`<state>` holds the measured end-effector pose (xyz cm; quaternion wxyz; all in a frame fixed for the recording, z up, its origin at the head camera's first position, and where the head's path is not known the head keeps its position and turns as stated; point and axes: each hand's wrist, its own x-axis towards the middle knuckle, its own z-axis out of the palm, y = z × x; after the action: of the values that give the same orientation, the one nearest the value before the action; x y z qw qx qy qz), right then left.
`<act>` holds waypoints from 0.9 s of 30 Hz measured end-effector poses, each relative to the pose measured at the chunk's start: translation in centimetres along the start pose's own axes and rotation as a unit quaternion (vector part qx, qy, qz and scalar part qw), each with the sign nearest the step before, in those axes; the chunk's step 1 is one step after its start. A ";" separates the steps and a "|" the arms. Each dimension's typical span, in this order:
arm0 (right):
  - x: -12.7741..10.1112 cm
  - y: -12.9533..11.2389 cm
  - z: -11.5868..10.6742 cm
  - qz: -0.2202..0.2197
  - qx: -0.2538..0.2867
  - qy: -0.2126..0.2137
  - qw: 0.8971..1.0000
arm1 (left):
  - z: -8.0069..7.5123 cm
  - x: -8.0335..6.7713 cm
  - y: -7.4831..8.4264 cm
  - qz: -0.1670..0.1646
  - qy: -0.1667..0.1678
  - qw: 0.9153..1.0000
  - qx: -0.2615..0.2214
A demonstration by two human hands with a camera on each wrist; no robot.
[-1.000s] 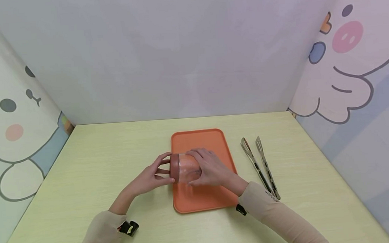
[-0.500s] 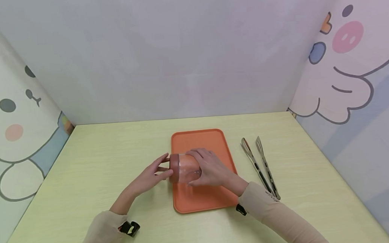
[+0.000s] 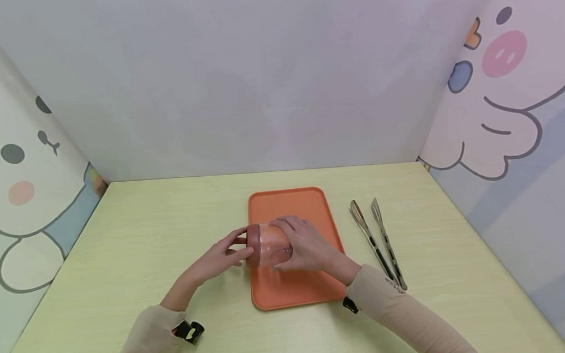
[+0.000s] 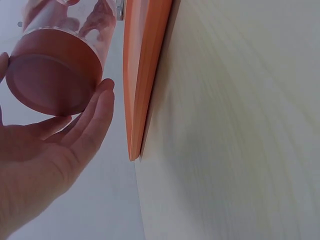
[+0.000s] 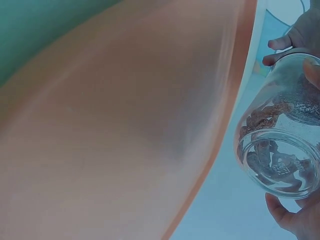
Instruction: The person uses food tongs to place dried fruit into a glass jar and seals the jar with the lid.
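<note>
A clear jar (image 3: pixel 275 246) with a brownish-red lid (image 3: pixel 254 246) lies on its side just above the orange tray (image 3: pixel 289 203). My right hand (image 3: pixel 309 247) grips the glass body from the right. My left hand (image 3: pixel 219 260) meets the lid from the left, thumb and fingers set around its rim. In the left wrist view the lid (image 4: pixel 52 75) sits between my fingertips (image 4: pixel 102 92) and thumb, beside the tray's edge (image 4: pixel 142 75). The right wrist view looks at the jar's base (image 5: pixel 282 150), with brown bits inside and the tray (image 5: pixel 125 125) beneath.
Metal tongs (image 3: pixel 378 241) lie on the pale yellow table (image 3: pixel 167 217) right of the tray. Walls with cartoon prints close in the back and both sides.
My left hand's fingers opened off the lid half a second ago and now close on its rim again. The jar and right hand stay in place.
</note>
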<state>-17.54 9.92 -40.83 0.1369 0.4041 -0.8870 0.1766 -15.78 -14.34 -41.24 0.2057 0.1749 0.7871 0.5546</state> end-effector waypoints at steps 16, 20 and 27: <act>0.0 0.0 0.1 0.000 0.007 -0.001 1.000 | -0.3 -0.2 -0.3 0.100 0.005 0.994 0.049; 0.0 0.0 0.1 -0.002 0.006 0.002 1.000 | -0.3 -0.3 -0.3 0.100 0.008 0.994 0.047; 0.0 0.0 0.0 -0.010 0.005 0.011 1.000 | -0.1 -0.1 -0.2 0.023 0.010 1.000 0.000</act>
<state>-17.55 9.91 -40.87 0.1461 0.4120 -0.8804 0.1839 -15.73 -14.52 -41.37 0.1849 0.1869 0.7851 0.5608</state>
